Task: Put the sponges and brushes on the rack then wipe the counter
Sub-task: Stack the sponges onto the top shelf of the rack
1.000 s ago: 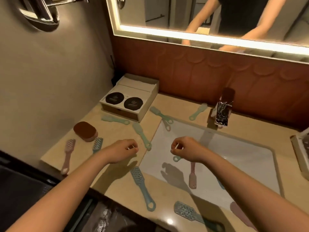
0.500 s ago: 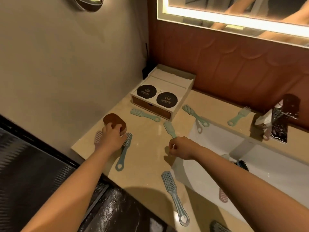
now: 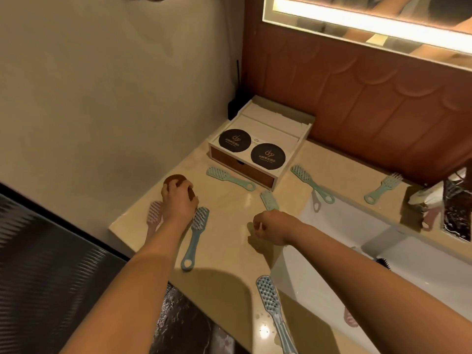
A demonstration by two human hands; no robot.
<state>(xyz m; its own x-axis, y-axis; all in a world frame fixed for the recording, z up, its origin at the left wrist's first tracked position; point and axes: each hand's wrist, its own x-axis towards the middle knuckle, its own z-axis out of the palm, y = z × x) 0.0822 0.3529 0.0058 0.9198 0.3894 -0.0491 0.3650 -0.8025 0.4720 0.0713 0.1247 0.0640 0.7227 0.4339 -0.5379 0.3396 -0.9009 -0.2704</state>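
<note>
Head view. The left hand (image 3: 180, 203) is down at the far left corner of the table (image 3: 229, 221), its fingers curled over the brown sponge (image 3: 176, 180) and gripping it; the sponge sits on the table surface close to the wall. A pink brush (image 3: 154, 215) lies partly under the left wrist, and a blue brush (image 3: 195, 236) lies just beside that hand on its right, handle loop toward the front edge.

The right hand (image 3: 272, 227) hangs over the table near the sink (image 3: 344, 226), its fingers curled into a narrow, loose fist; nothing is visible in its grasp.

Other brushes are scattered:
- A teal brush (image 3: 229, 178) lies in front of the white box (image 3: 301, 139).
- A short teal brush (image 3: 269, 200) lies just beyond the right hand.
- A long teal brush (image 3: 311, 183) lies at the sink's back corner.
- Another teal one (image 3: 383, 187) lies near the tap (image 3: 457, 213).
- A pale blue brush (image 3: 274, 310) lies at the front edge.
- A pink item (image 3: 350, 318) lies inside the basin, partly hidden by the right forearm.

The box carries two black round discs (image 3: 267, 155).
</note>
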